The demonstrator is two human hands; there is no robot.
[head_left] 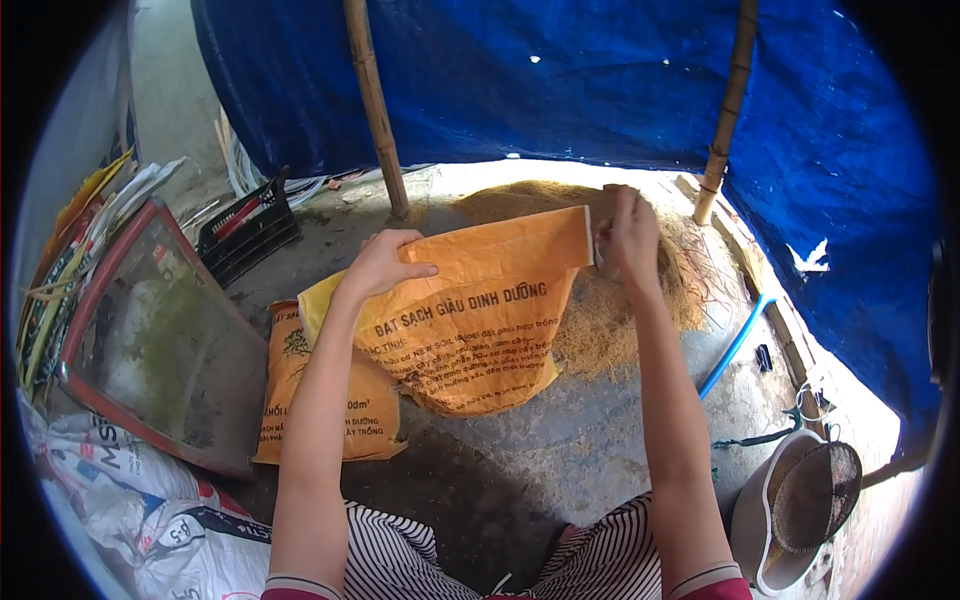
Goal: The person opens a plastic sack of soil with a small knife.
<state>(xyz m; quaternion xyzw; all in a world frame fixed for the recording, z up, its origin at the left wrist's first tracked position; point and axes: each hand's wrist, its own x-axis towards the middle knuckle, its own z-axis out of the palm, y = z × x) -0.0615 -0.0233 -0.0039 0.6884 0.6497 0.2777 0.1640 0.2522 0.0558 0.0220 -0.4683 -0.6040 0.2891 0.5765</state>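
Steadying the sack (470, 310) needs even tension: left hand (378, 262) pinches its top edge; right hand (630, 240), at its end, unclear.

Orange sacks (470, 300) are bearing dark lettering; tarp (550, 80) is showing blue; trousers (605, 555) are showing dark-and-white stripes; loose pile (600, 335) is showing golden tan.

Bright daylight behind, dimmer foreground; edges apparently fisheye-warped.

Both arms reach forward, left hand (383, 265) palm-down with thumb pointing inward, right hand (628, 235) raised slightly farther out, fingers curled
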